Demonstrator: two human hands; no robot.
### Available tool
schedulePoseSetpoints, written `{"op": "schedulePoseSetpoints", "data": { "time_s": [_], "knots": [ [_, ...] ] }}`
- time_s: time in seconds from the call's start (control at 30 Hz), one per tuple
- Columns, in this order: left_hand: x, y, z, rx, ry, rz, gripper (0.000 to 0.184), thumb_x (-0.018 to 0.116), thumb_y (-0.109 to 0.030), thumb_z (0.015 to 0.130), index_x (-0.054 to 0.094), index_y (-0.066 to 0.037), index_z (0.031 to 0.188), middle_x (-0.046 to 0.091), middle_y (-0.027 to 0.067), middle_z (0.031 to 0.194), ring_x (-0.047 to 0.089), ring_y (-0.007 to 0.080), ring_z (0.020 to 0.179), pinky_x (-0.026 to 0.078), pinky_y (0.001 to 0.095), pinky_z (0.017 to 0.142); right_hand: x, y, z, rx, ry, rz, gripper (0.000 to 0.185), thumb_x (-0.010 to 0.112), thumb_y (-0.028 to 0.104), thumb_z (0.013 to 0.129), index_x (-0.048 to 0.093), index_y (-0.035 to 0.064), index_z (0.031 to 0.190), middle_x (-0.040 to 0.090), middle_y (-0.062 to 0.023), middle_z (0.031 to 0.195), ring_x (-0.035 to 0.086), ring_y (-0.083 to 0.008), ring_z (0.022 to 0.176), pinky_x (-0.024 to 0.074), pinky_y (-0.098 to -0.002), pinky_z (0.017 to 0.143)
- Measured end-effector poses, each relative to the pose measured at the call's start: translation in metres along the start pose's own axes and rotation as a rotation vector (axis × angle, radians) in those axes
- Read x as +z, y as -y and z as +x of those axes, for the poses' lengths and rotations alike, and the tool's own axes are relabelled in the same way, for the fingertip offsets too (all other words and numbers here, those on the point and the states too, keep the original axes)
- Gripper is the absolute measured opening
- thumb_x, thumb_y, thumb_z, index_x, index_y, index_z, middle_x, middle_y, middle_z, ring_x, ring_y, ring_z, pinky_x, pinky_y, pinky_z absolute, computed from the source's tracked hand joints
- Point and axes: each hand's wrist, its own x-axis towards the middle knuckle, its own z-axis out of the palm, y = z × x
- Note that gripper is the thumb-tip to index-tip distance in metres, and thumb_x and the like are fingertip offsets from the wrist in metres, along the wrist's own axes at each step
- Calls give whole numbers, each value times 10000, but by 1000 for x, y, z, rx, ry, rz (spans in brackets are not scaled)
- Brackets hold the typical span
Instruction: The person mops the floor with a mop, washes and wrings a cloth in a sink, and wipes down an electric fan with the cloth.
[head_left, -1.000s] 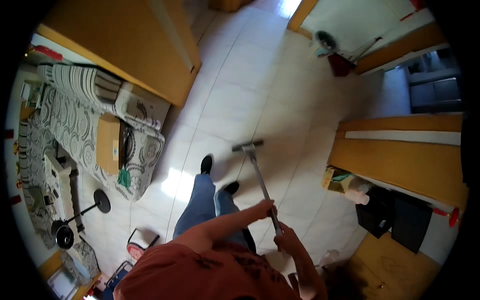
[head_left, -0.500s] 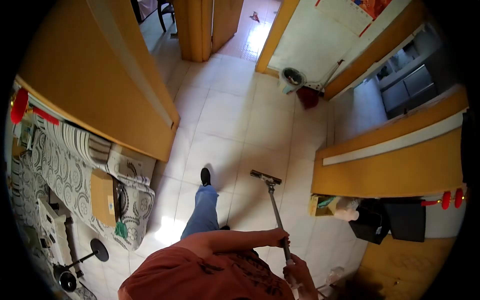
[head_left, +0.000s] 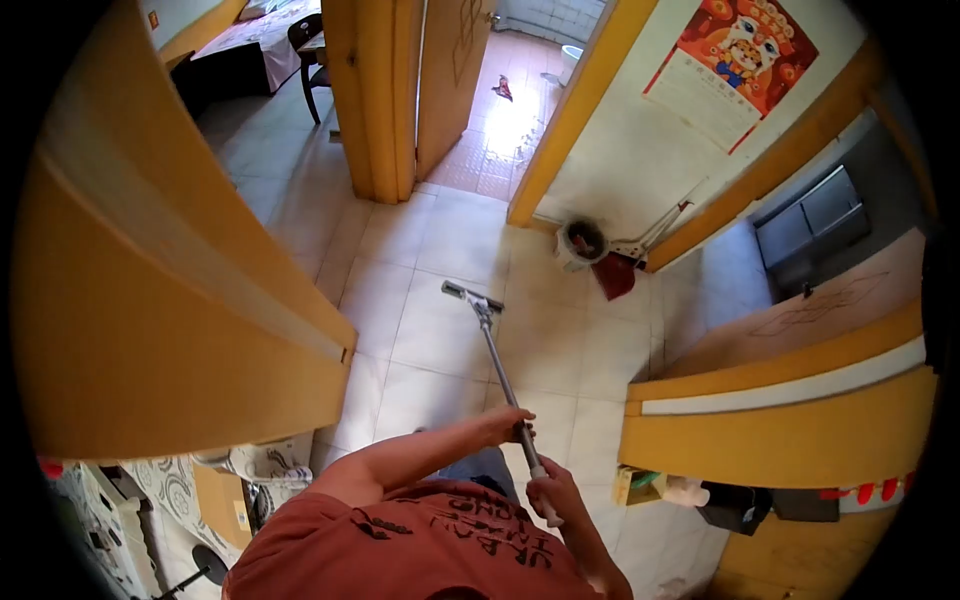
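A grey mop (head_left: 502, 361) slants away from my body, its flat rectangular mop head (head_left: 472, 297) out on the pale tiled floor. Whether the head presses on the tiles or hovers just above, I cannot tell. My left hand (head_left: 512, 425) is closed around the middle of the pole. Lower down, near the pole's end, my right hand (head_left: 550, 490) wraps around the thicker grip. Both forearms reach forward from an orange-red shirt, which hides most of my legs.
Wooden partitions stand at left (head_left: 230, 330) and right (head_left: 780, 430). Ahead, an open door (head_left: 452, 90) leads to a pink-tiled room. A bucket (head_left: 582, 243) and red dustpan (head_left: 616, 276) sit by the wall. A patterned sofa (head_left: 160, 490) and black box (head_left: 735, 508) are nearby.
The mop head has moved forward and to the left across the floor, both hands along with it. My view has advanced and tilted up, showing more of the doorways and a wall calendar.
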Motion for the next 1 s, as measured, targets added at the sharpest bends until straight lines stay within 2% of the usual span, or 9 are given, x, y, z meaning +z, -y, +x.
{"op": "schedulePoseSetpoints", "data": {
  "time_s": [0.13, 0.23, 0.33, 0.4, 0.47, 0.67, 0.8, 0.87, 1.0],
  "knots": [
    [-29, -116, 31, 141, 42, -56, 252, 633, -213, 896, 493, -36, 1007, 620, 116, 853, 670, 266, 783, 580, 417, 730, 21, 79, 94, -85, 68, -106, 603, 531, -2, 735, 449, 3, 1332, 514, -55, 590, 476, -143, 383, 372, -265, 340],
    [-51, -213, 37, 258, 63, 6, 273, 614, -257, 916, 555, -26, 1049, 623, 117, 919, 636, 246, 899, 547, 398, 820, 22, 128, 193, -149, 87, -78, 566, 518, 15, 775, 434, 9, 1334, 525, -72, 601, 485, -158, 386, 390, -273, 344],
    [-95, -296, 30, 399, -15, -141, 312, 581, -261, 935, 570, -12, 1123, 610, 116, 972, 615, 232, 922, 531, 387, 851, 24, 200, 290, -206, 108, -94, 328, 476, 61, 825, 506, -10, 1144, 528, -84, 618, 491, -162, 392, 403, -277, 351],
    [-132, -338, 12, 512, -213, -174, 317, 557, -262, 944, 573, -12, 1138, 608, 115, 1011, 613, 223, 920, 524, 388, 847, 27, 252, 351, -234, 113, -109, 180, 480, 71, 828, 511, -2, 990, 530, -88, 625, 497, -164, 401, 406, -278, 353],
    [-171, -365, -19, 586, -266, -262, 315, 556, -262, 940, 577, -24, 1145, 618, 103, 1010, 613, 219, 904, 518, 388, 848, 29, 299, 416, -222, 109, -63, 85, 545, 43, 803, 524, 16, 881, 544, -83, 645, 524, -164, 452, 445, -301, 395],
    [-287, -365, -75, 682, -357, -713, 259, 518, -265, 949, 612, -57, 1072, 647, 81, 951, 613, 222, 888, 507, 392, 832, 60, 427, 579, -222, 38, -92, 42, 508, 63, 815, 511, 23, 829, 533, -85, 615, 510, -164, 431, 420, -289, 378],
    [-340, -375, -85, 605, -459, -920, 234, 500, -242, 937, 629, -48, 964, 652, 95, 908, 613, 244, 834, 505, 424, 818, 73, 476, 701, -197, -25, -36, 22, 521, 39, 792, 516, 17, 792, 533, -88, 609, 514, -171, 429, 428, -293, 378],
    [-369, -417, -80, 561, -420, -971, 230, 497, -234, 930, 630, -46, 932, 652, 99, 880, 611, 252, 817, 505, 432, 804, 86, 506, 749, -197, -78, -9, 17, 524, 22, 783, 514, 12, 792, 538, -91, 620, 523, -171, 448, 441, -289, 385],
    [-388, -515, -92, 457, -645, -938, 202, 532, -212, 905, 638, -43, 876, 655, 106, 827, 607, 261, 771, 504, 426, 756, 95, 541, 833, -196, -150, 25, 19, 525, 10, 775, 511, 10, 788, 546, -95, 636, 538, -172, 478, 454, -289, 392]
  ]
}}
